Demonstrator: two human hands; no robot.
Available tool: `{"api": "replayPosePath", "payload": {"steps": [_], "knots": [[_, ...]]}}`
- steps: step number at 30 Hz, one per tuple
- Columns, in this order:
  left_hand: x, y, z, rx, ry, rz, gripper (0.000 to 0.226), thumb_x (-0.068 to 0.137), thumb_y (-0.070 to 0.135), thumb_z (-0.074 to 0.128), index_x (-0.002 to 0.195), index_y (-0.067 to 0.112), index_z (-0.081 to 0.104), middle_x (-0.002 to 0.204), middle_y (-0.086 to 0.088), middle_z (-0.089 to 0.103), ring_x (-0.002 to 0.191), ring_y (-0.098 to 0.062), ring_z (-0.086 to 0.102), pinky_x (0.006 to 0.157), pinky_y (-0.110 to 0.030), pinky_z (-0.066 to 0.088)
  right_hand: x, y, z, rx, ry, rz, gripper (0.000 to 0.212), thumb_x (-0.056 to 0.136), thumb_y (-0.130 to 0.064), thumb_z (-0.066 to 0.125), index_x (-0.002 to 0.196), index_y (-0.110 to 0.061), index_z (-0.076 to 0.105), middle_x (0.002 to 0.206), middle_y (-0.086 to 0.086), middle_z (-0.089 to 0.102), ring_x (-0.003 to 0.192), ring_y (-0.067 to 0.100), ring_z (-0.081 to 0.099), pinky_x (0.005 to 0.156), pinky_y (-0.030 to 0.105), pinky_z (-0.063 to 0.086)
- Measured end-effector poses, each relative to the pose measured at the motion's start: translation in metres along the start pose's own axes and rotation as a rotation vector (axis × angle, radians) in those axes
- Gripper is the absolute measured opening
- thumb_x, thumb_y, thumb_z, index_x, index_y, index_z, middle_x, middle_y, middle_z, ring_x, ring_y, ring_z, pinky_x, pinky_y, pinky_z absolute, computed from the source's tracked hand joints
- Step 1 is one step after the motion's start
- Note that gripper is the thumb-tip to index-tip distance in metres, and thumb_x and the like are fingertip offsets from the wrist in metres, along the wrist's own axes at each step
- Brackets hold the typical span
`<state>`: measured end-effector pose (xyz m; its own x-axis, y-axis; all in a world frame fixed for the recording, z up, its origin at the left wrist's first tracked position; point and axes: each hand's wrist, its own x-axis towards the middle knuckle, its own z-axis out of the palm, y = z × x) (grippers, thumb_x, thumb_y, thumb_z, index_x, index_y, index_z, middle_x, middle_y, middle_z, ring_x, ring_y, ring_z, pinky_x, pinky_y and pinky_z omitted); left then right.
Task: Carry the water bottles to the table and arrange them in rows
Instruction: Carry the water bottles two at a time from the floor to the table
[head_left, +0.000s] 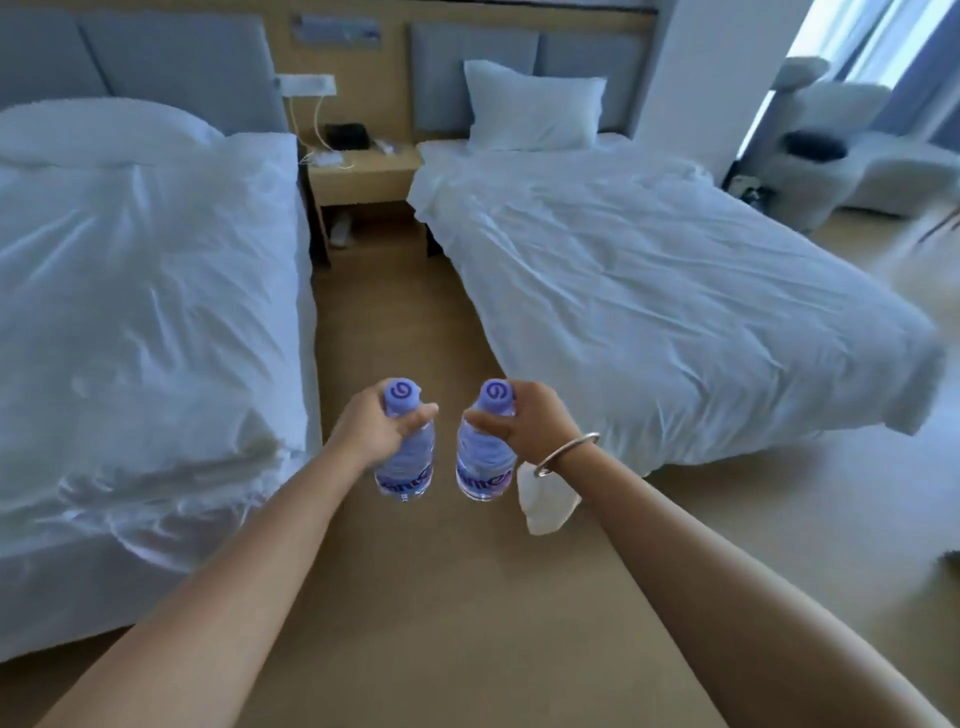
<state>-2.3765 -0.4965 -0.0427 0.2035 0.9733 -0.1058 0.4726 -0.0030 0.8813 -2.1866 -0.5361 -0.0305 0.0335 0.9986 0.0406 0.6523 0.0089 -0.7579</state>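
I am looking down a strip of tan floor (457, 597) that is running between two beds. The left bed (145, 322) is sitting close on one side and the right bed (649, 301) is sitting on the other, both wearing white covers. A small nightstand (363, 176) is standing at the far end between them, with a dark thing on top that is too blurry to name. A white pillow (535, 106) is leaning at the head of the right bed. A pale chair (852, 150) is sitting far off by the window. A white slipper (545, 501) is lying on the floor just under my right wrist.

My left hand (374, 428) is gripping the left bottle (408, 457) near its purple cap, fingers curled round the neck. My right hand (524, 423) is gripping the right bottle (485, 460) the same way. A bangle (566, 453) is hanging on that wrist. Both bottles are standing upright in the air above the floor, side by side and a little apart.
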Motion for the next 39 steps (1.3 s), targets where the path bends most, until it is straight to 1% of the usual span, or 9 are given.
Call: {"api": "replayPosePath", "payload": {"steps": [4,8,12,19,22,29,32,36,39], "knots": [[0.028,0.04,0.053,-0.049,-0.162,0.048,0.021,0.08,0.026,0.072,0.092,0.012,0.062,0.083,-0.003,0.063,0.083,-0.02,0.059,0.081,-0.035,0.05,-0.008,0.036,-0.052,0.015,0.131,0.086,0.03,0.08,-0.036,0.07,0.079,-0.006,0.066,0.078,0.015,0.069,0.076,0.031,0.062,0.072,0.041,0.048],[0.056,0.077,0.099,-0.114,-0.331,0.082,0.011,0.08,0.019,0.073,0.082,0.013,0.064,0.079,-0.005,0.065,0.078,-0.018,0.058,0.076,-0.033,0.048,-0.014,0.064,-0.092,0.04,0.257,0.157,0.02,0.079,-0.032,0.071,0.072,-0.017,0.061,0.069,0.004,0.062,0.067,0.015,0.053,0.064,0.03,0.041],[0.091,0.106,0.141,-0.066,-0.431,0.172,0.011,0.08,0.017,0.073,0.078,0.012,0.063,0.084,-0.011,0.064,0.082,-0.019,0.057,0.085,-0.041,0.049,-0.013,0.089,-0.126,0.069,0.368,0.24,0.024,0.079,-0.028,0.072,0.075,-0.005,0.065,0.075,0.015,0.068,0.071,0.022,0.058,0.066,0.035,0.045],[0.155,0.161,0.21,0.008,-0.578,0.325,0.022,0.079,0.024,0.073,0.091,0.009,0.063,0.09,-0.012,0.066,0.087,-0.022,0.06,0.089,-0.042,0.048,-0.006,0.13,-0.179,0.014,0.604,0.363,0.028,0.077,-0.028,0.075,0.058,-0.026,0.053,0.054,-0.013,0.051,0.053,0.001,0.042,0.051,0.012,0.034],[0.175,0.182,0.235,0.013,-0.635,0.362,0.022,0.079,0.025,0.073,0.091,0.011,0.063,0.092,-0.013,0.066,0.088,-0.024,0.06,0.09,-0.043,0.049,-0.002,0.145,-0.197,-0.021,0.684,0.422,0.03,0.075,-0.031,0.075,0.056,-0.022,0.053,0.052,-0.009,0.049,0.054,0.007,0.042,0.057,0.025,0.034],[0.204,0.219,0.298,0.067,-0.759,0.447,0.033,0.078,0.029,0.074,0.099,0.004,0.067,0.102,-0.019,0.069,0.098,-0.032,0.063,0.093,-0.046,0.049,-0.004,0.174,-0.231,-0.091,0.786,0.56,0.037,0.078,-0.037,0.071,0.078,0.0,0.064,0.077,0.019,0.067,0.067,0.02,0.051,0.06,0.027,0.033],[0.208,0.23,0.328,0.107,-0.814,0.483,0.032,0.078,0.032,0.074,0.094,0.005,0.068,0.093,-0.015,0.068,0.088,-0.024,0.062,0.088,-0.043,0.049,-0.015,0.192,-0.247,-0.091,0.819,0.607,0.04,0.079,-0.037,0.07,0.081,0.002,0.065,0.079,0.019,0.068,0.067,0.022,0.054,0.059,0.026,0.034],[0.204,0.247,0.378,0.171,-0.864,0.522,0.033,0.078,0.034,0.073,0.093,0.005,0.068,0.092,-0.015,0.069,0.086,-0.023,0.062,0.086,-0.04,0.05,-0.031,0.225,-0.273,-0.054,0.865,0.643,0.039,0.078,-0.041,0.07,0.086,-0.002,0.067,0.082,0.014,0.069,0.076,0.027,0.062,0.071,0.036,0.047],[0.2,0.265,0.424,0.18,-0.906,0.537,0.028,0.078,0.032,0.073,0.086,0.006,0.068,0.083,-0.01,0.066,0.082,-0.018,0.06,0.083,-0.038,0.05,-0.043,0.255,-0.303,-0.07,0.854,0.677,0.032,0.079,-0.041,0.07,0.077,-0.009,0.064,0.075,0.007,0.064,0.069,0.02,0.056,0.064,0.031,0.041]]}}
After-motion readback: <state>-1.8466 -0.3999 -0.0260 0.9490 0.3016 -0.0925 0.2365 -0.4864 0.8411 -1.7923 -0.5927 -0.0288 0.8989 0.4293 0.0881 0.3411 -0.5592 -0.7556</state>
